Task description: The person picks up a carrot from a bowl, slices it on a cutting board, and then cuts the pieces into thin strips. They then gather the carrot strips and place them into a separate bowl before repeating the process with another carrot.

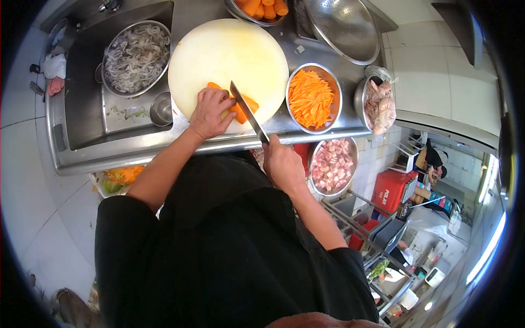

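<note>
A round, pale cutting board (229, 49) lies on the steel counter in front of me. Near its front edge my left hand (210, 112) presses down on a carrot (238, 114), fingers curled over it. The handle of a kitchen knife (249, 111) is in my right hand (281, 163), which hangs just off the counter's edge. The blade crosses the carrot beside my left fingertips, its tip pointing away from me. Orange pieces show on both sides of the blade. Part of the carrot is hidden under my left hand.
Right of the board stands a bowl (290, 104) of carrot strips, with a bag of raw meat (380, 106) beyond it. Whole carrots (262, 7) and a steel colander (344, 27) are at the back. The left sink holds a bowl (136, 94) of greyish strips. Diced meat (332, 167) sits below the counter.
</note>
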